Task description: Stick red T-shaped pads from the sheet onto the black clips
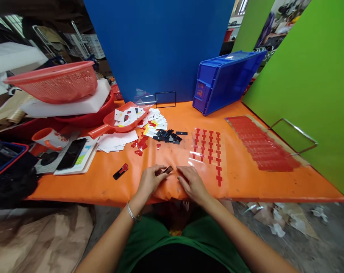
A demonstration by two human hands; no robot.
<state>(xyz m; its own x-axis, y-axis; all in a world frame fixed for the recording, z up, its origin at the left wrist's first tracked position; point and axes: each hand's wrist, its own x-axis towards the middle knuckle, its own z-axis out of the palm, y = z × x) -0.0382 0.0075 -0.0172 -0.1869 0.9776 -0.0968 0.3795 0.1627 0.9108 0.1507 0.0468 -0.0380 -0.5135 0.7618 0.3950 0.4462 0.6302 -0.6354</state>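
Note:
My left hand [150, 181] is closed, its thumb and fingers pinching a small dark flat piece [168, 170] just above the orange table. Just to the right, my right hand [192, 184] rests near the tabletop, fingers stretched out and thumb apart, with nothing visible in it. Farther left lies a black strip with a red part on it [121, 171]. Beyond my hands is a pile of black strips [168, 136], beside loose red pieces [140, 145]. Right of that pile, a clear sheet carries rows of red T-shaped pieces [211, 146].
A red scoop [108, 125] with printed cards stands behind white papers [118, 141]. At left are a phone [72, 153], a mug [50, 138] and a pink basket [55, 81]. A blue crate [229, 79] leans at back right, near a red-covered sheet [263, 146] and wire handle [301, 132].

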